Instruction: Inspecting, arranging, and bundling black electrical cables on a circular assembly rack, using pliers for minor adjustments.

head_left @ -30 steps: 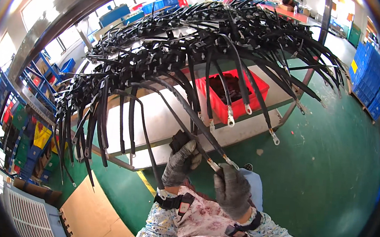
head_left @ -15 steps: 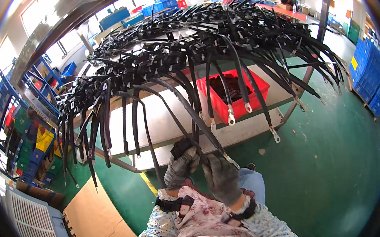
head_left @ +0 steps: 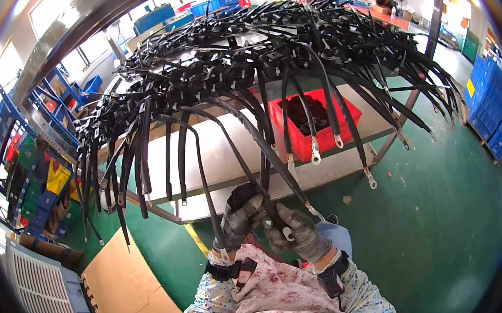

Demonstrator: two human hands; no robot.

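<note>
A dense bundle of black cables covers the table, many ends with metal ring lugs hanging over the near edge. One sleeved cable runs down to my hands, its ring lug showing at my right hand. My right hand, in a grey glove, is closed around this cable near its end. My left hand, gloved too, is closed on a dark, blocky black piece beside the cable; its kind is unclear. Another cable's lug hangs by my left wrist. A thicker cable's lug sits just beyond my right hand.
A red bin with dark small parts stands on the table's lower shelf. Stacked blue crates are at the right. Flat cardboard lies on the green floor at lower left, beside a grey slatted crate.
My right hand has turned and shifted slightly down, so the cable's ring lug now shows at it. The left hand keeps its hold on the black piece. The view has moved slightly.
</note>
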